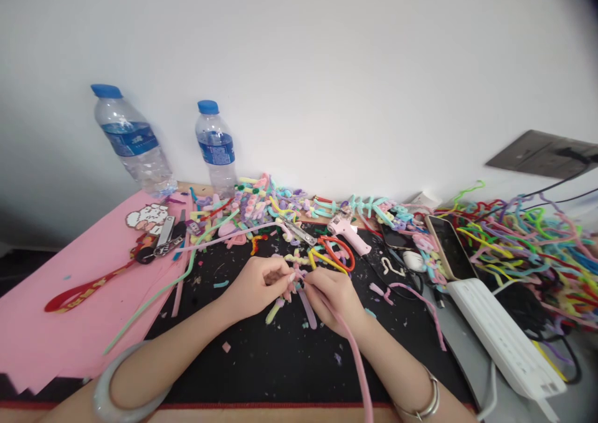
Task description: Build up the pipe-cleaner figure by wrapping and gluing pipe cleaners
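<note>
Over the middle of the black mat, my left hand (pixel 261 284) and my right hand (pixel 337 293) meet with pinched fingers. Between them is a small figure of pastel pipe cleaners (pixel 298 259), its yellow, pink and purple ends sticking out above and below the fingers. My left hand grips this figure. A long pink pipe cleaner (pixel 357 364) runs from my right fingertips past the wrist to the lower edge of the view. Fingers hide the spot where the pipe cleaners join. Just behind my right hand lie red-handled scissors (pixel 343 253) and a pink glue gun (pixel 352 235).
Two water bottles (pixel 135 146) (pixel 216 149) lean on the wall. Pink sheets (pixel 100 323) cover the left side, with a red strap (pixel 88 292) on them. Heaped pipe cleaners (pixel 518 236), a phone (pixel 451 247) and a white power strip (pixel 507 336) occupy the right.
</note>
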A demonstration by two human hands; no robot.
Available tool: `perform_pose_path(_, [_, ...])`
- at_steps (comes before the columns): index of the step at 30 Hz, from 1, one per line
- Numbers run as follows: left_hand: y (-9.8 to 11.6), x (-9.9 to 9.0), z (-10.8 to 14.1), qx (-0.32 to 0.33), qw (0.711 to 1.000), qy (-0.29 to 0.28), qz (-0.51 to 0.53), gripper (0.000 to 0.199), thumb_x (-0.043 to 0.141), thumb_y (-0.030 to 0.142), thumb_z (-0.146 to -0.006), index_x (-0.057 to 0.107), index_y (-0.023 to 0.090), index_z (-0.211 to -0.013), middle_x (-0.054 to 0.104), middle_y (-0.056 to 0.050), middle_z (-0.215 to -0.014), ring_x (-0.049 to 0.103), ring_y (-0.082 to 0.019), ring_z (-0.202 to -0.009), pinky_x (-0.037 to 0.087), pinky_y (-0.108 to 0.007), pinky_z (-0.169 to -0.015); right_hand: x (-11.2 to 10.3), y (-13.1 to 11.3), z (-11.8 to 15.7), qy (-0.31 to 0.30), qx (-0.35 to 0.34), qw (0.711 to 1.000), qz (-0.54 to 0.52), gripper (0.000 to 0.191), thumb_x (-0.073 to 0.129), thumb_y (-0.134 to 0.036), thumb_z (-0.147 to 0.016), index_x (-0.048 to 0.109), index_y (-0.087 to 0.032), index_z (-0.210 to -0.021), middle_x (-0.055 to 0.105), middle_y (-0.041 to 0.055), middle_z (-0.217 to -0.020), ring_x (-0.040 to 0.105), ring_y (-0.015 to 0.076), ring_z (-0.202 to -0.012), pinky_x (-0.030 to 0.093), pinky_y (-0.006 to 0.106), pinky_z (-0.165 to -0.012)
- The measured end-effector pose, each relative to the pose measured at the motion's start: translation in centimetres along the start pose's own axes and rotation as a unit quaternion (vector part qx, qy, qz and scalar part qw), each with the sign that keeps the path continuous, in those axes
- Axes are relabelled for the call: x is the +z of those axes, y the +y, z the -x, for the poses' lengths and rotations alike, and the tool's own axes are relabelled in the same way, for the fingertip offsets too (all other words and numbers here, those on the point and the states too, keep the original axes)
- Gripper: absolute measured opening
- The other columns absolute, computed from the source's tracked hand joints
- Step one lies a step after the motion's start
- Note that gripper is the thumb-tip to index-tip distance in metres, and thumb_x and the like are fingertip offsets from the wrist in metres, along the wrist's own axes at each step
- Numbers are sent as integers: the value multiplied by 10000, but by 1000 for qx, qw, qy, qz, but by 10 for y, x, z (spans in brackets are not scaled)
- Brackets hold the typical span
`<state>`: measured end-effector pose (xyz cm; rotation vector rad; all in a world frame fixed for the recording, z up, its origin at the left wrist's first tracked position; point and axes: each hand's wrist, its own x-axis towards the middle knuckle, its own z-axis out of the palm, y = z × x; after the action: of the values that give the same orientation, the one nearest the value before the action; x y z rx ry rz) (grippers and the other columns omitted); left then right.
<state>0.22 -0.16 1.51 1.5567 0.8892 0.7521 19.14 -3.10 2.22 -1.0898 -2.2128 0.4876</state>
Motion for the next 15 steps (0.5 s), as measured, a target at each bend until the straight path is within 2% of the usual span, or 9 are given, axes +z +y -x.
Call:
perform_pose_path(3, [1, 1, 2, 26, 998, 12, -47, 204, 559, 228, -832, 574, 146, -646, 616, -8, -549, 611, -125, -492, 480, -198, -500, 1, -3, -1, -2, -17, 1000, 20, 259, 379, -204, -920, 555, -192, -732, 475, 13, -612, 412, 137, -537, 330, 265, -524])
perform_pose_path(6, [7, 1, 2, 50, 998, 18, -44, 196, 552, 232, -841, 588, 143, -670, 607, -8, -576, 601, -118, -505, 470, -195, -512, 2, -4, -1, 34, 27, 997, -62, 252, 416, -224, -910, 538, -183, -692, 473, -1, -605, 413, 121, -531, 332, 249, -518])
perform_pose_path(10, [12, -1, 1, 25, 995, -32, 87, 271, 470, 355, -907, 612, 133, -844, 621, -32, -690, 599, -121, -517, 475, -216, -514, 4, -3, -1, 85, 140, 966, -200, 321, 492, -355, -893, 521, -178, -627, 437, -30, -566, 377, 104, -524, 306, 228, -496])
perform_pose_path(15, [7, 1, 0, 13, 994, -57, 95, 371, 411, 427, -934, 549, 134, -754, 565, -5, -579, 551, -105, -444, 405, -205, -456, 7, -7, -2, 53, 194, 925, -322, 366, 535, -444, -864, 498, -173, -621, 390, -50, -543, 323, 84, -494, 257, 214, -462])
